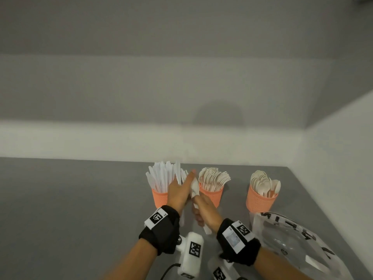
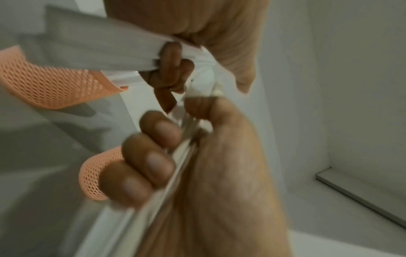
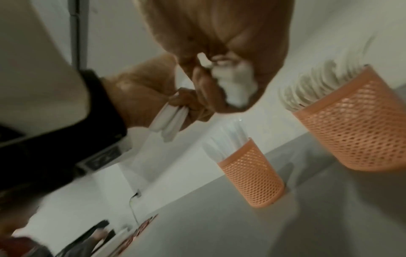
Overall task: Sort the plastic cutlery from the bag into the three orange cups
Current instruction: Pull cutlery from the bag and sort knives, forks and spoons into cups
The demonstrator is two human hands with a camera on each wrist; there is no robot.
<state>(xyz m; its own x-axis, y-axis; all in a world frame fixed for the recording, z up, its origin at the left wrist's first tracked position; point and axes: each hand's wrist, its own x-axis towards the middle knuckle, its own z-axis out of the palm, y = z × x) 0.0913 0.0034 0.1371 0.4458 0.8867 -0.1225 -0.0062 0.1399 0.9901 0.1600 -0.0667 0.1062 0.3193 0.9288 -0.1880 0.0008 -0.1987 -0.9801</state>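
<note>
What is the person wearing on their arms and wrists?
Bare forearms, no sleeves. Each wrist has a black strap carrying a white band with a black-and-white square code. Under each wrist hangs a white boxy camera unit, also code-marked; a black cable trails from the left one.

Both wrist views are motion-blurred. The white cutlery pieces gripped between the left hand and right hand cannot be identified by type. The left hand covers part of the left cup. The bag is cut off by the frame's lower edge.
</note>
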